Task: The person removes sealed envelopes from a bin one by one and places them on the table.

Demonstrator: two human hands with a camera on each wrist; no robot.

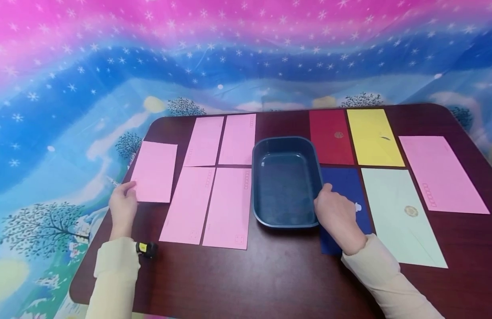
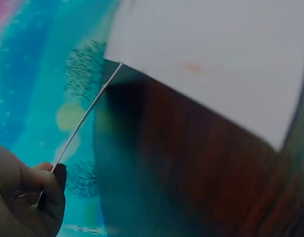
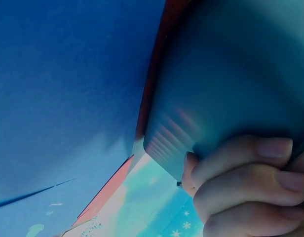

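My left hand (image 1: 124, 206) pinches a pink envelope (image 1: 154, 173) by its left edge, at the table's left side. In the left wrist view this envelope (image 2: 83, 117) shows edge-on as a thin line running out from the thumb and fingers (image 2: 31, 185). With my right hand (image 1: 339, 215) I grip the right rim of a dark blue-green rectangular tray (image 1: 287, 195), whose bottom is bare. Fingers (image 3: 250, 180) curl against the tray's wall (image 3: 216, 94) in the right wrist view. A blue envelope (image 1: 341, 181) lies partly beneath my right hand and wrist.
Left of the tray, several pink envelopes (image 1: 227, 204) lie in two rows on the dark wooden table (image 1: 269, 279). To its right are a red envelope (image 1: 329, 141), a yellow one (image 1: 373, 146), a pale green one (image 1: 397, 190) and another pink one (image 1: 441, 168). A snowflake-patterned cloth (image 1: 246, 66) surrounds the table.
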